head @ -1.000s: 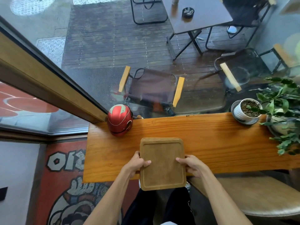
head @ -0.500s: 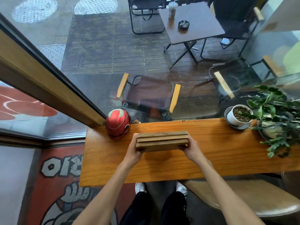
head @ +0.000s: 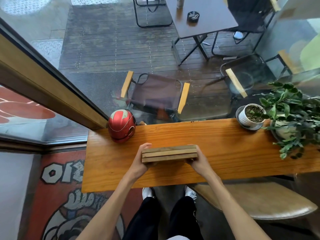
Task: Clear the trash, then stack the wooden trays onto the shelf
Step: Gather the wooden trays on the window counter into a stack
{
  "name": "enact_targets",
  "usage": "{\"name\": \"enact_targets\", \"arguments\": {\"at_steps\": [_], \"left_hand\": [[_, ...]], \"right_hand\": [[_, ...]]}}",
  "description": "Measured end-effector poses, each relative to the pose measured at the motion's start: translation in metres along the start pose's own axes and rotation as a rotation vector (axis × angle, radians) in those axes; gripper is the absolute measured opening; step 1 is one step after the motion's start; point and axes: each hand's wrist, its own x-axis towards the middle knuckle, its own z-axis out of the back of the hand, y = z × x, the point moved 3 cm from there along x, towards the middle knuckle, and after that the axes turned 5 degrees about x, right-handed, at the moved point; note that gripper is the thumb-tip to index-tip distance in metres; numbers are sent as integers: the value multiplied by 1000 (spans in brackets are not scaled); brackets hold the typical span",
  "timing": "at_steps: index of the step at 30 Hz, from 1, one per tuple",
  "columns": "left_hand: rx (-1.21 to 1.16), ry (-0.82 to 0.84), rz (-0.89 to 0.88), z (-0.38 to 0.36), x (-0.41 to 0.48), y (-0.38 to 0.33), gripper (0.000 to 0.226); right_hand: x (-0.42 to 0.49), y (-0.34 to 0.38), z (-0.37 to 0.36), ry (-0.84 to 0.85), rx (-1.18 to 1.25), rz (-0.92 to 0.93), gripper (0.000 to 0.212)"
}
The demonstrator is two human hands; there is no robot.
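Observation:
A stack of three wooden trays (head: 169, 153) is held edge-on above the orange wooden counter (head: 216, 153), so only the near edges show. My left hand (head: 141, 161) grips the stack's left end, fingers curled over the far side. At the stack's right end my right hand (head: 197, 161) holds it from below and beside. No trash is visible on the counter.
A red helmet (head: 121, 125) sits on the counter's back left corner against the window glass. A white plant pot on a saucer (head: 252, 116) and a leafy plant (head: 292, 116) stand at the right end. A tan stool seat (head: 263, 200) lies below right.
The trays went from lying flat at the counter's near edge to lifted and tilted edge-on, further over the counter. Both hands kept their grip on the two ends.

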Motion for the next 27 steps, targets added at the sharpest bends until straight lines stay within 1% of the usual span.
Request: {"name": "enact_targets", "arguments": {"at_steps": [3, 5, 7, 11, 14, 17, 20, 22, 24, 25, 27], "left_hand": [[-33, 7, 43, -2, -7, -1, 85], [-92, 7, 74, -8, -8, -3, 89], [-157, 1, 109, -10, -9, -1, 90], [-179, 24, 135, -11, -11, 2, 91], [-192, -37, 149, -12, -10, 1, 85], [-136, 4, 145, -12, -7, 4, 84], [-160, -49, 137, -12, -6, 2, 76], [-156, -21, 157, -10, -5, 2, 78], [-87, 72, 129, -5, -3, 3, 85], [-53, 99, 120, -3, -1, 4, 86], [-34, 75, 106, -4, -1, 7, 81]], "right_hand": [[-4, -1, -5, 56, 137, -89, 89], [-6, -2, -10, 57, 212, -143, 99], [-7, -3, -12, 41, 261, -161, 99], [-12, -1, -14, 69, 271, -171, 101], [-14, 0, -14, 12, 270, -157, 100], [-14, -1, -15, 63, 256, -155, 100], [-15, 1, -16, 6, 249, -130, 95], [-14, 3, -15, 51, 224, -110, 93], [-11, 5, -9, 133, 149, -71, 93], [-9, 5, -6, 148, 107, -45, 92], [-8, 3, -4, 127, 71, 5, 85]]}}
